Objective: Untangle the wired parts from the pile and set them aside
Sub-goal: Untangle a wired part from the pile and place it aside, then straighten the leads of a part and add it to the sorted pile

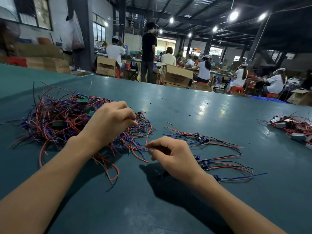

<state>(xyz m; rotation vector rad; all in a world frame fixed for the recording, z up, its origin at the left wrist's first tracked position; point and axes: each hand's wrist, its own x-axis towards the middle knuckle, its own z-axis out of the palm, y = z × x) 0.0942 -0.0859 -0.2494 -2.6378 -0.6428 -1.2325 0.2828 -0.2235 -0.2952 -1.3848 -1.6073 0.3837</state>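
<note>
A tangled pile of wired parts (57, 119), red, blue and black leads with small green boards, lies on the left of the teal table (202, 115). My left hand (109, 122) lies over the pile's right edge, fingers curled and pinching wires there. My right hand (170, 154) is just right of the pile and pinches the ends of a red and a blue wire between thumb and fingers. To its right, several separated wired parts (211, 149) lie spread out in rows.
A second heap of wired parts with grey blocks (293, 127) sits at the table's right edge. Beyond the table's far edge stand cardboard boxes (177, 75), and several people work at benches.
</note>
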